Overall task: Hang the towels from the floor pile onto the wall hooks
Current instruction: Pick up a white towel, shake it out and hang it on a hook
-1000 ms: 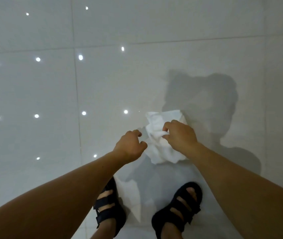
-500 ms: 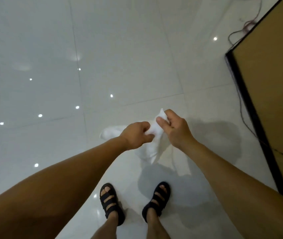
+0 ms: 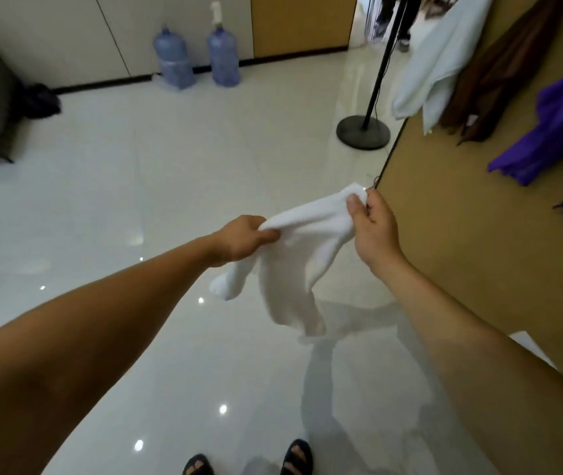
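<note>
towel (image 3: 294,265) in hands: plain white, no pattern. floor (image 3: 136,200): glossy off-white tile, speckled with bright light spots. wall (image 3: 478,234): flat tan-brown, thin black edge. hung on it: pale white-blue towel (image 3: 434,60), dark brown cloth (image 3: 499,73), vivid purple cloth (image 3: 557,125). two jugs (image 3: 198,60): translucent blue. stand (image 3: 364,132): black. sandals (image 3: 295,457): black.

A white towel (image 3: 294,265) hangs clear of the glossy tiled floor (image 3: 136,207), pinched along its top edge by both hands — the left hand (image 3: 242,240) near centre, the right hand (image 3: 374,231) toward 2 o'clock, just beside the tan wall (image 3: 478,234). On that wall, at 1 to 3 o'clock, hang a pale towel (image 3: 437,56), a brown cloth (image 3: 502,70) and a purple towel (image 3: 561,121). Two blue water jugs (image 3: 198,56) stand at 11 o'clock — a black stand base (image 3: 362,132) at 1.
</note>
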